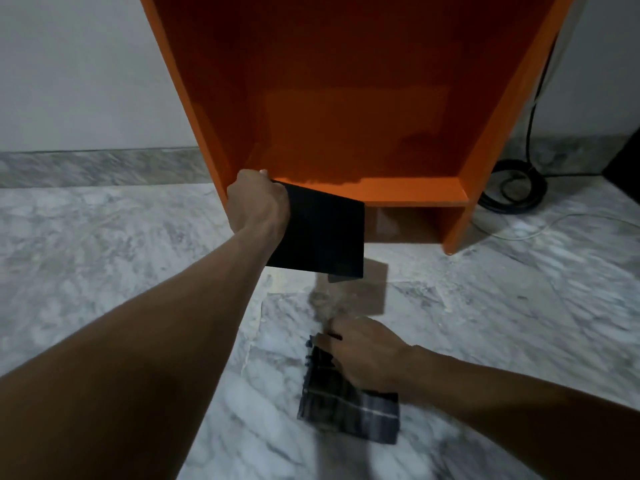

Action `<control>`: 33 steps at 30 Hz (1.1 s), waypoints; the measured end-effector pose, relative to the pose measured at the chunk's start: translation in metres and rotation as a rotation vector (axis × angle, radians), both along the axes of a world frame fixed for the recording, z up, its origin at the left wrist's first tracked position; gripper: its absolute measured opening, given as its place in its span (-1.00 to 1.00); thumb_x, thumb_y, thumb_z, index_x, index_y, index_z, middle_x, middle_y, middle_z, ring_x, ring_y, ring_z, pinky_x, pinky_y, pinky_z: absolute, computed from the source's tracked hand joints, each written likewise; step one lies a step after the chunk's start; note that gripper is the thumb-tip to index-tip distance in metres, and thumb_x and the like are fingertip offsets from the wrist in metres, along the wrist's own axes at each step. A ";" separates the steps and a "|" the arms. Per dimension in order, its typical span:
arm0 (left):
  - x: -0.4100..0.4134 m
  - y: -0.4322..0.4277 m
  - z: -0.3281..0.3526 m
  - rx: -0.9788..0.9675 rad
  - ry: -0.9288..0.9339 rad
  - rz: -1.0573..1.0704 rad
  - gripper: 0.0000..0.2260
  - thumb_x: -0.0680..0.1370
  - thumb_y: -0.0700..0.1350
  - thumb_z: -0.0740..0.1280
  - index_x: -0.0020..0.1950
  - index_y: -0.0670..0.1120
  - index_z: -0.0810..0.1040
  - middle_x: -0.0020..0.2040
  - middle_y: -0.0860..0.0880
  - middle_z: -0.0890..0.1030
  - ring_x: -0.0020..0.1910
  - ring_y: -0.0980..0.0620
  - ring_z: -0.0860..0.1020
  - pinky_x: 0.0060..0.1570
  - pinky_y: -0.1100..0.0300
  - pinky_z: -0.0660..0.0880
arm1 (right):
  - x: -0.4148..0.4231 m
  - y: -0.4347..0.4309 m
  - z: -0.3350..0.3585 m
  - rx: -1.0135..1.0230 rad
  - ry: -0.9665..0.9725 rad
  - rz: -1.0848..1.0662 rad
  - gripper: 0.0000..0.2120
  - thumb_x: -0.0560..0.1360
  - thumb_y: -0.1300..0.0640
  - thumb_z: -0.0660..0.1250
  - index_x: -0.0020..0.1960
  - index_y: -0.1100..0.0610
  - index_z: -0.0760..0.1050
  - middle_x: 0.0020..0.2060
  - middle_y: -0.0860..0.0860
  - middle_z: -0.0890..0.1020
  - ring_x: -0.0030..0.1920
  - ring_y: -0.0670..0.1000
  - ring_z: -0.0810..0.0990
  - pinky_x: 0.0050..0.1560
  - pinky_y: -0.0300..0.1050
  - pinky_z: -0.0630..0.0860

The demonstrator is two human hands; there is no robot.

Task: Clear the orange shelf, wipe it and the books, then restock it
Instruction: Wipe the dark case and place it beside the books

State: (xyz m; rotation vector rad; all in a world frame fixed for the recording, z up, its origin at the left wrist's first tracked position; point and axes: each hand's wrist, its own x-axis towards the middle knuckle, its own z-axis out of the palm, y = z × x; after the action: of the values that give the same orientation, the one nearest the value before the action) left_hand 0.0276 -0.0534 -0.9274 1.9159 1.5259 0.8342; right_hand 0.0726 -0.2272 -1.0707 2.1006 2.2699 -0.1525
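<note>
Left hand (258, 199) grips a black book (318, 233) at the orange shelf (398, 194) front; right hand (363, 351) clutches a plaid cloth (349, 407) on the floor (104, 254).

The left forearm (156, 341) and the right forearm (519, 403) are bare along all their visible length, and both hands are bare too. The left hand (258, 202) is sharply seen: raised tendons and veins line its back, and one fingernail (263, 172) shows at its top edge. The right hand (363, 351) is softened by motion blur, its knuckles forming rounded ridges; finer detail cannot be made out.
</note>
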 end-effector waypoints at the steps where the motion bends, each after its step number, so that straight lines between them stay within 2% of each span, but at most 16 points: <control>1: -0.001 -0.002 0.005 0.018 -0.003 -0.010 -0.77 0.71 -0.06 0.07 0.08 -0.13 0.46 -0.06 -0.07 0.41 -0.08 -0.05 0.43 -0.06 0.09 0.33 | -0.001 -0.003 0.008 0.082 0.015 0.054 -0.72 0.49 0.21 0.30 0.19 0.20 0.53 -0.08 0.17 0.58 -0.18 0.22 0.56 -0.31 -0.02 0.47; 3: -0.004 -0.005 0.016 0.047 -0.006 -0.033 -0.80 0.71 -0.05 0.07 0.02 -0.10 0.41 -0.09 -0.05 0.42 -0.11 -0.03 0.41 -0.07 0.10 0.32 | -0.002 -0.008 0.034 0.339 0.069 0.082 -0.85 0.46 0.20 0.32 -0.01 0.18 0.61 -0.23 0.10 0.61 -0.29 0.16 0.55 -0.36 -0.01 0.49; 4: -0.006 -0.006 0.022 0.065 -0.002 -0.052 -0.80 0.71 -0.05 0.07 -0.01 -0.10 0.39 -0.12 -0.04 0.43 -0.13 -0.03 0.42 -0.07 0.10 0.32 | -0.001 -0.008 0.051 0.469 0.092 0.068 -0.87 0.47 0.18 0.33 -0.03 0.16 0.61 -0.23 0.08 0.60 -0.28 0.13 0.53 -0.33 -0.01 0.48; 6: -0.011 -0.010 0.036 0.116 0.018 -0.095 -0.77 0.71 -0.05 0.06 -0.06 -0.12 0.38 -0.24 -0.01 0.41 -0.17 -0.03 0.43 -0.11 0.10 0.32 | 0.006 -0.007 0.090 0.663 0.086 0.003 -0.79 0.47 0.11 0.36 0.08 0.14 0.58 -0.10 0.07 0.59 -0.15 0.10 0.52 -0.21 0.01 0.47; 7: -0.014 -0.013 0.045 0.155 0.016 -0.115 -0.76 0.71 -0.05 0.06 -0.08 -0.12 0.38 -0.27 0.00 0.39 -0.18 -0.03 0.43 -0.12 0.09 0.32 | 0.010 -0.006 0.111 0.698 0.066 -0.069 -0.65 0.45 0.05 0.38 0.19 0.12 0.54 0.03 0.08 0.56 -0.01 0.10 0.51 -0.10 0.04 0.49; 8: -0.015 -0.014 0.055 0.200 0.011 -0.126 -0.76 0.70 -0.05 0.07 -0.08 -0.12 0.38 -0.27 -0.01 0.41 -0.18 -0.04 0.44 -0.13 0.07 0.33 | 0.016 -0.004 0.132 0.661 0.056 -0.164 -0.47 0.42 -0.05 0.41 0.34 0.10 0.44 0.20 0.10 0.49 0.17 0.12 0.45 0.08 0.10 0.47; 10: -0.019 -0.018 0.077 0.250 0.006 -0.115 -0.77 0.70 -0.04 0.07 -0.06 -0.12 0.39 -0.18 -0.08 0.47 -0.16 -0.07 0.44 -0.12 0.07 0.33 | 0.024 -0.002 0.170 0.483 0.076 -0.340 -0.09 0.37 -0.26 0.42 0.55 0.02 0.09 0.50 0.11 0.14 0.48 0.16 0.12 0.42 0.22 0.21; 12: -0.021 -0.022 0.105 0.266 0.006 -0.105 -0.74 0.70 -0.03 0.07 -0.01 -0.13 0.46 -0.07 -0.14 0.54 -0.10 -0.14 0.50 -0.09 0.06 0.35 | 0.026 0.001 0.200 0.369 0.083 -0.431 0.09 0.31 -0.37 0.42 0.57 -0.07 -0.17 0.56 0.07 -0.14 0.55 0.15 -0.16 0.50 0.24 -0.03; 14: -0.022 -0.026 0.139 0.294 -0.003 -0.137 -0.71 0.69 -0.03 0.08 0.07 -0.16 0.52 -0.03 -0.14 0.55 -0.01 -0.19 0.55 -0.09 0.05 0.36 | 0.023 0.006 0.224 0.352 0.088 -0.445 0.16 0.27 -0.38 0.43 0.55 -0.11 -0.26 0.56 0.08 -0.20 0.54 0.16 -0.23 0.48 0.27 -0.09; 17: -0.021 -0.032 0.197 0.367 0.008 -0.221 -0.78 0.67 -0.10 0.13 -0.05 -0.15 0.50 -0.13 -0.10 0.48 -0.13 -0.12 0.49 -0.17 0.07 0.35 | 0.019 0.020 0.264 0.412 0.115 -0.421 0.22 0.20 -0.36 0.48 0.52 -0.15 -0.30 0.54 0.12 -0.11 0.54 0.19 -0.13 0.47 0.32 -0.01; 20: -0.021 -0.029 0.250 0.460 0.024 -0.242 -0.79 0.67 -0.13 0.16 -0.13 -0.15 0.43 -0.24 -0.07 0.41 -0.20 -0.05 0.43 -0.19 0.11 0.34 | 0.014 0.035 0.306 0.582 0.118 -0.379 0.21 0.14 -0.31 0.50 0.52 -0.14 -0.22 0.36 0.08 0.17 0.37 0.20 0.21 0.30 0.28 0.34; 22: -0.024 -0.024 0.280 0.501 0.012 -0.278 -0.76 0.68 -0.11 0.14 -0.15 -0.16 0.40 -0.26 -0.07 0.41 -0.20 -0.06 0.45 -0.20 0.10 0.35 | 0.016 0.043 0.330 0.662 0.141 -0.369 0.18 0.15 -0.30 0.49 0.52 -0.15 -0.18 0.28 0.06 0.22 0.26 0.20 0.31 0.17 0.22 0.45; 25: -0.035 -0.014 0.316 0.612 0.073 -0.332 -0.73 0.69 -0.08 0.11 -0.17 -0.15 0.38 -0.25 -0.07 0.44 -0.22 -0.04 0.48 -0.21 0.08 0.40 | 0.023 0.056 0.365 0.745 0.259 -0.434 0.17 0.14 -0.28 0.49 0.51 -0.19 -0.17 0.28 0.08 0.23 0.24 0.20 0.34 0.17 0.17 0.48; 28: -0.046 0.000 0.334 0.648 0.058 -0.345 -0.72 0.69 -0.07 0.12 -0.19 -0.12 0.40 -0.16 -0.10 0.54 -0.15 -0.07 0.58 -0.07 0.02 0.57 | 0.032 0.067 0.392 0.796 0.363 -0.536 0.16 0.11 -0.27 0.50 0.50 -0.20 -0.14 0.30 0.11 0.24 0.29 0.19 0.31 0.23 0.17 0.46; 30: -0.049 0.014 0.339 0.634 -0.023 -0.288 -0.72 0.68 -0.05 0.15 -0.20 -0.10 0.43 -0.13 -0.10 0.58 -0.16 -0.08 0.61 -0.06 -0.01 0.61 | 0.039 0.074 0.401 0.820 0.376 -0.552 0.15 0.09 -0.30 0.49 0.49 -0.19 -0.12 0.30 0.12 0.26 0.30 0.18 0.31 0.23 0.18 0.47; 33: -0.048 0.036 0.335 0.547 -0.197 -0.175 -0.79 0.66 -0.01 0.21 -0.06 -0.13 0.48 -0.08 -0.09 0.58 -0.19 -0.06 0.62 -0.13 0.00 0.64 | 0.050 0.081 0.403 0.850 0.429 -0.549 0.15 0.07 -0.32 0.48 0.49 -0.16 -0.08 0.28 0.10 0.30 0.27 0.12 0.33 0.21 0.13 0.49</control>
State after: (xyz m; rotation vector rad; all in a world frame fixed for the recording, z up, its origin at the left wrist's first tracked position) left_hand -0.0201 -0.0174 -0.5924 2.2167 1.0621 1.4188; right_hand 0.1227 -0.1460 -0.6677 3.3850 2.0799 0.4837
